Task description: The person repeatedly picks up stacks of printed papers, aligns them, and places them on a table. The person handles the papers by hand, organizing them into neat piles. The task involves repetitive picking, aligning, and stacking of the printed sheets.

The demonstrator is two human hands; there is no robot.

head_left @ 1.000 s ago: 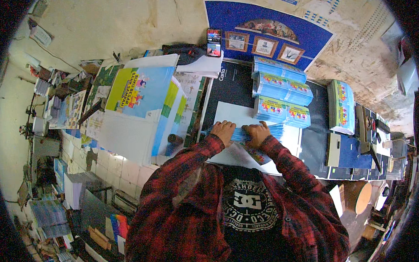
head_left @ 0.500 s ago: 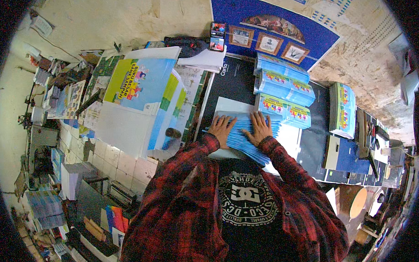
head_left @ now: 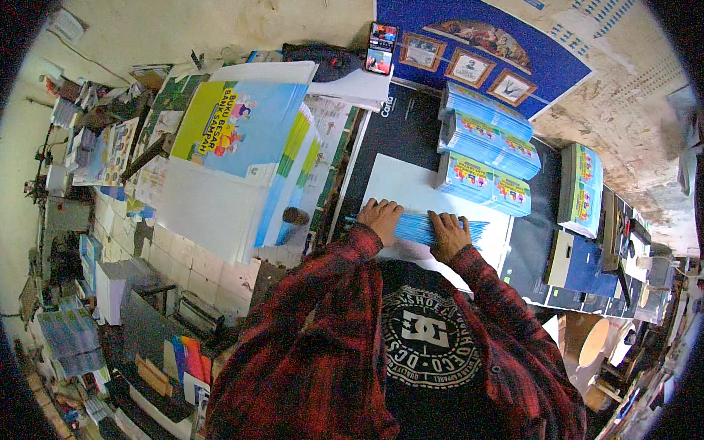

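A stack of thin blue booklets [head_left: 417,228] lies just in front of my body on a large white sheet [head_left: 401,175], its many edges showing as a narrow band. My left hand [head_left: 381,221] grips the stack's left end with bent fingers. At the right end, my right hand [head_left: 450,236] curls over the booklets, fingers hooked on the far side. Both thumbs are mostly hidden. Just beyond my right hand stand several piles of booklets with blue, yellow and green covers [head_left: 482,183].
Left of the dark work mat [head_left: 374,138] lie large printed cover sheets [head_left: 240,127], with a dark cylinder [head_left: 295,216] on them. A phone [head_left: 380,48] leans at the back. Another booklet pile [head_left: 581,189] and a blue-and-cream box-like item [head_left: 582,266] are at the right.
The booklets, spread in a slanted fan under my flattened hands before, now form a narrower band. My fingers have curled round its ends. The view has shifted slightly.
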